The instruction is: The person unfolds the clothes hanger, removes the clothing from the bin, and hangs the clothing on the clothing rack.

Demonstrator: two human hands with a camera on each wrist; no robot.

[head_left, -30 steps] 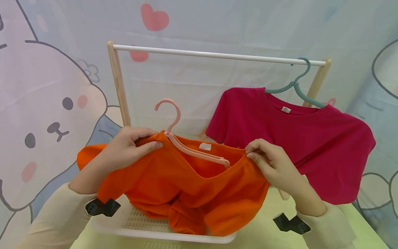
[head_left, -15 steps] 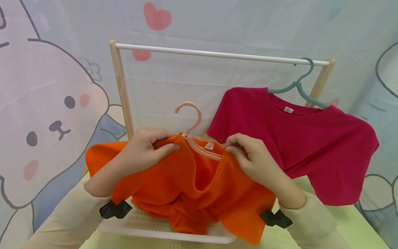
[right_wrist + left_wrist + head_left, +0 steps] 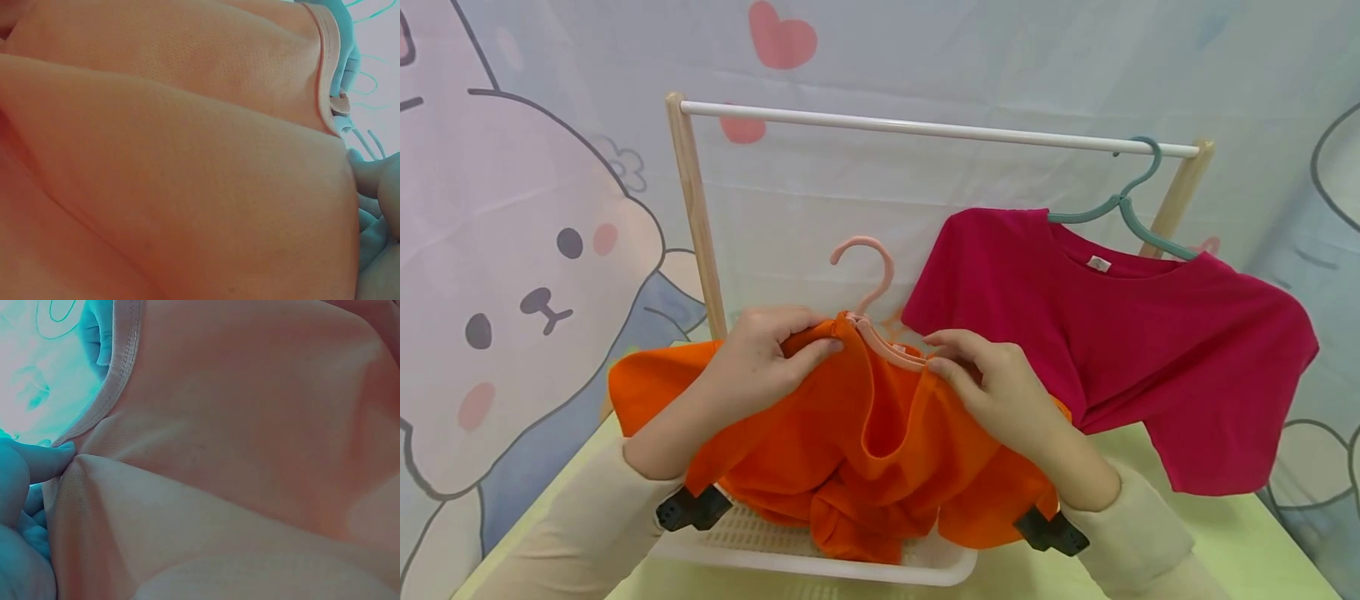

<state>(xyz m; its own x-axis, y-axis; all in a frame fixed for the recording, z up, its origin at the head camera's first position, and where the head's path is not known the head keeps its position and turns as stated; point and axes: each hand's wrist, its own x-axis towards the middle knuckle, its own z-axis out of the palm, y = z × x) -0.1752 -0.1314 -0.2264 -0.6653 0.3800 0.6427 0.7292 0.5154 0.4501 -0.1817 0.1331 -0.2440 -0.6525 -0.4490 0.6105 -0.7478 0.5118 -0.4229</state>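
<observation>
An orange T-shirt [image 3: 790,433] hangs between my hands in the head view, its neckline sagging open toward me. My left hand [image 3: 767,350] pinches its left shoulder beside the neck, thumb in front. On the other side of the collar my right hand [image 3: 1000,379] pinches the right shoulder edge. A pink hanger [image 3: 891,350] sits in the neck opening with its hook standing up above the collar; its left end is hidden under the cloth. In the left wrist view the thumb [image 3: 44,459] presses the fabric at the collar seam. The right wrist view shows mostly shirt cloth [image 3: 175,162].
Behind stands a clothes rack with a white rod [image 3: 925,127] and wooden posts. A magenta T-shirt [image 3: 1120,333] hangs at its right on a green hanger [image 3: 1138,221]. Below the orange shirt, a white basket [image 3: 820,567] rests on the pale green table [image 3: 1225,558].
My right hand has moved left toward the left hand, narrowing the neckline. The hanger's hook has shifted right, and the left hand has moved slightly right.
</observation>
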